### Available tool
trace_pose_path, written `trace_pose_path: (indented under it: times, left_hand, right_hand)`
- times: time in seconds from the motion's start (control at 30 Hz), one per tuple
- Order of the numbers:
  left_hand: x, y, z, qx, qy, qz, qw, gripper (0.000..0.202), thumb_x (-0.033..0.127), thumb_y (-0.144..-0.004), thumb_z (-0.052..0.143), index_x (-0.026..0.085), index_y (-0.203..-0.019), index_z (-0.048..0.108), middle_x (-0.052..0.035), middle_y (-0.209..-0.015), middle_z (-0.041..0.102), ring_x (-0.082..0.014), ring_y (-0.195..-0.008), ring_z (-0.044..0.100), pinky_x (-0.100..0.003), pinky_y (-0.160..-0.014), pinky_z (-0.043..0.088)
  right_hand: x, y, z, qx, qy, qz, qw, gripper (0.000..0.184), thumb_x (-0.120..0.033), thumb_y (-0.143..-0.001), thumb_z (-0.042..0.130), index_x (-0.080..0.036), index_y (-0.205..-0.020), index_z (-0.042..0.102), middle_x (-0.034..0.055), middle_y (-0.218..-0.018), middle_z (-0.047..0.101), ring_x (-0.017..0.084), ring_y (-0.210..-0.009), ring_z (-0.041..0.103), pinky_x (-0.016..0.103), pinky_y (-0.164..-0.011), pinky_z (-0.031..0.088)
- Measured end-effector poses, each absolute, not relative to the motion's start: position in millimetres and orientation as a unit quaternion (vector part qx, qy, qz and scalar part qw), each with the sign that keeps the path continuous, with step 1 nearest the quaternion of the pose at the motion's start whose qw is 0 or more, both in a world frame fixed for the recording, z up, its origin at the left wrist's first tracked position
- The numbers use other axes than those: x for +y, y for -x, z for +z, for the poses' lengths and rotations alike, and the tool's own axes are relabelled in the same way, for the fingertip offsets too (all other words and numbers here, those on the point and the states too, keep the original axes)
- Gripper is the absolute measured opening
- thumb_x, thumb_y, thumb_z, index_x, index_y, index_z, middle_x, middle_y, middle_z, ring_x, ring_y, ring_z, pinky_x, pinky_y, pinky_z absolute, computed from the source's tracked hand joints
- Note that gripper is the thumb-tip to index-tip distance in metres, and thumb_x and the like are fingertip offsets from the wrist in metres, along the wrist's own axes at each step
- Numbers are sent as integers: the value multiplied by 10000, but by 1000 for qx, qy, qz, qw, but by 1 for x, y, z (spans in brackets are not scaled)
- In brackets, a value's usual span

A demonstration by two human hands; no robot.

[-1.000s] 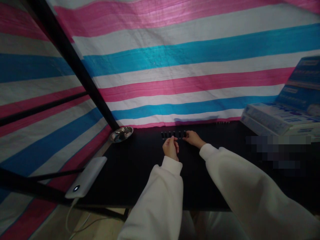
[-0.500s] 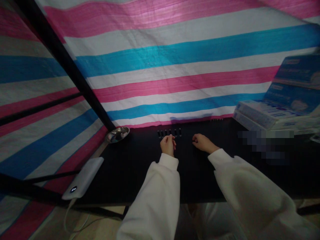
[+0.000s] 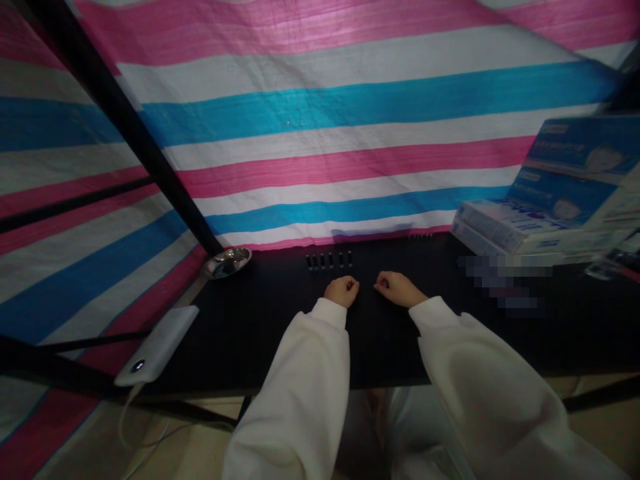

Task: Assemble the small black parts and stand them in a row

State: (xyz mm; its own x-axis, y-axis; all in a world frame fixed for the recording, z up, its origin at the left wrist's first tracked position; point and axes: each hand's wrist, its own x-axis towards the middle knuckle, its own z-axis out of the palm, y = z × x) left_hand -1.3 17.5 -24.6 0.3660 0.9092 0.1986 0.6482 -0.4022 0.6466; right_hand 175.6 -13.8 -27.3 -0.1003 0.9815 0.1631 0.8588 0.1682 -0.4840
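My left hand (image 3: 343, 291) is closed, its fingers curled and pointing toward the right hand. It rests low over the black table (image 3: 240, 333), just in front of a row of several small dark cylinders with silvery ends (image 3: 323, 261). My right hand (image 3: 399, 288) is also closed, a short gap to the right of the left one, thumb and fingers pinched together. Whatever either hand holds, if anything, is hidden by the fingers or too small to make out. The cylinders stand side by side, apart from both hands.
A shiny metal dish (image 3: 227, 263) sits at the back left corner. A white power bank (image 3: 157, 347) with a cable lies at the left edge. Blue and white boxes (image 3: 550, 180) are stacked at the right. Several tiny pale items (image 3: 421, 237) line the back edge, before a striped sheet (image 3: 320, 160).
My left hand has pulled back from the cylinder row and turned toward the right hand, so the whole row now shows. The right hand stays about in place. The view has shifted slightly right.
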Motion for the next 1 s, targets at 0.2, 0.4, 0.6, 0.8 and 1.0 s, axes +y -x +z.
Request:
trace_pose_path:
  times: [0.2,0.4,0.6,0.8,1.0]
  left_hand:
    - [20,3,-28,484,-803,264,224,223,341,-732,463,178,-703,612,-15,-583,592,-105,-525,511,-197,-501,341]
    - [20,3,-28,490,-809,249,210,255,363,-744,440,178,-721,613,-18,-610,599,-108,-546,517,-199,-510,348]
    - [17,3,-24,500,-812,226,198,269,357,-754,423,174,-756,621,-18,-653,613,-104,-581,524,-198,-542,362]
    - [17,2,-23,506,-813,219,189,270,360,-755,427,177,-767,626,-20,-676,622,-109,-608,534,-200,-555,370]
    - [17,3,-24,503,-813,226,189,276,364,-758,424,176,-768,626,-20,-675,624,-108,-609,537,-200,-560,376]
  right_hand:
    - [-13,-177,-28,-731,627,131,236,123,-291,-735,515,-180,-719,566,14,-696,594,112,-620,528,214,-560,352]
    - [-11,-178,-31,-735,620,135,242,128,-292,-739,507,-177,-715,557,12,-676,591,106,-603,523,210,-550,344]
    - [-10,-178,-33,-733,623,134,238,123,-295,-734,509,-181,-704,545,6,-663,589,101,-580,513,203,-519,324]
    - [-10,-178,-32,-732,623,143,236,112,-285,-730,515,-181,-707,550,10,-671,593,104,-592,518,205,-524,324]
    - [-11,-177,-31,-733,623,134,237,120,-291,-735,513,-180,-713,553,14,-690,594,104,-604,517,207,-540,333]
